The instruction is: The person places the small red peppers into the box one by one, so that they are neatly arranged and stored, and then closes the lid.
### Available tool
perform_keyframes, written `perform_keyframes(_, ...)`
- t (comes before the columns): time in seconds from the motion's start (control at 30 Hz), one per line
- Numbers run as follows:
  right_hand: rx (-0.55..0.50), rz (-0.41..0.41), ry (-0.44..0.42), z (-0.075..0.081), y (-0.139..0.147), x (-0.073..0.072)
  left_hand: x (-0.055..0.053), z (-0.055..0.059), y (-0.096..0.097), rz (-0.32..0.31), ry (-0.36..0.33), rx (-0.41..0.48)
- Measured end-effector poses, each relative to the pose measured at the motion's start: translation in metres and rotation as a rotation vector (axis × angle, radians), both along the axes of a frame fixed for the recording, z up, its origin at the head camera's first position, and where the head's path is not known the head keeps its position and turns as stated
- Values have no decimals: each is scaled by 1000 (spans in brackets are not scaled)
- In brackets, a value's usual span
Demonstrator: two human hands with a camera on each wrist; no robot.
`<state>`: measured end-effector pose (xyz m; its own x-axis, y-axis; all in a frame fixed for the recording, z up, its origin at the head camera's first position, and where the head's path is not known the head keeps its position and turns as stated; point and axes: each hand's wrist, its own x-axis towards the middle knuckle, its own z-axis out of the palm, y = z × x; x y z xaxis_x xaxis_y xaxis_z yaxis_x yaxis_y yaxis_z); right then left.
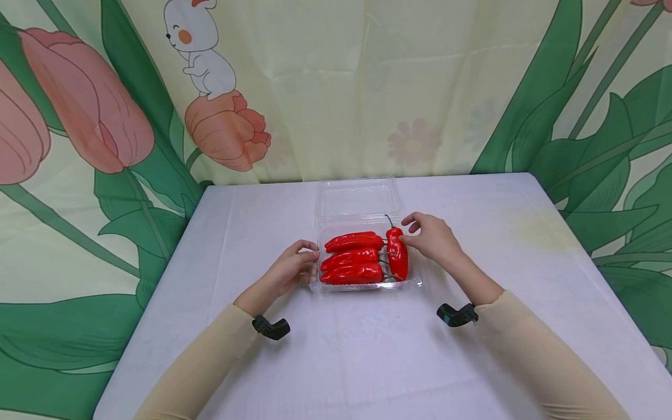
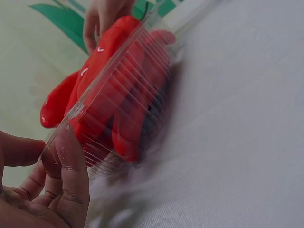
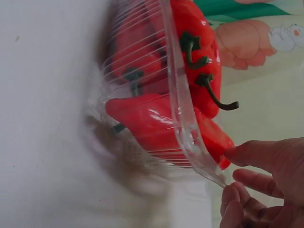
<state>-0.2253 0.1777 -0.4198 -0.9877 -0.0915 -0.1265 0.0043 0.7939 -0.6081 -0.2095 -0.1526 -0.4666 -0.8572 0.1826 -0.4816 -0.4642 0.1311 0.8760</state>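
Note:
Several glossy red peppers with green stems lie in an open clear plastic box. Three lie side by side, and one more pepper stands crosswise at the right end, its stem pointing to the back. The left hand pinches the box's left rim between thumb and finger, plain in the left wrist view. At the right rim is the right hand; one fingertip touches the crosswise pepper while other fingers lie loosely bent around the box corner.
The box's clear lid is folded back on the white-covered table. Black wrist devices sit on both wrists. Behind the table hangs a curtain printed with tulips and a rabbit.

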Motion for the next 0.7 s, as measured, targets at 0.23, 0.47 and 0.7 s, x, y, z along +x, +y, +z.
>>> perform_keyframes(0.23,44,0,36,-3,1,0,-1,-1,0,-1,-5,13)
perform_keyframes(0.47,48,-4,55,-1,6,0,-1,0,-1,0,3,11)
perform_keyframes(0.7,55,-20,71,0,12,-2,-2,1,-3,-17,3,27)
